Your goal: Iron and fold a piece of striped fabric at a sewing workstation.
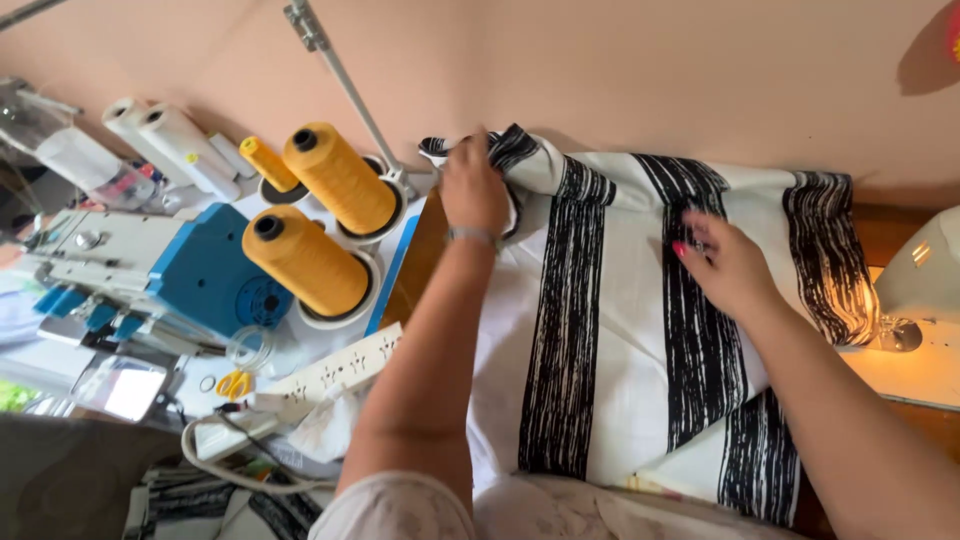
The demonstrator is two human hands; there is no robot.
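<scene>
We have the striped fabric [620, 330] spread flat right of the yellow thread cones [310, 225]. Our left hand [474, 188] pinches its far corner shut; our right hand [728, 262] presses loosely open on top. The folding looks barely begun.

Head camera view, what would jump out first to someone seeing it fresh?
The black-and-white striped cloth spread across the middle, with the left hand gripping its bunched far corner and the right hand pressing on a dark stripe. Next, three big yellow thread cones standing left of it, beside a blue and white sewing machine.
</scene>
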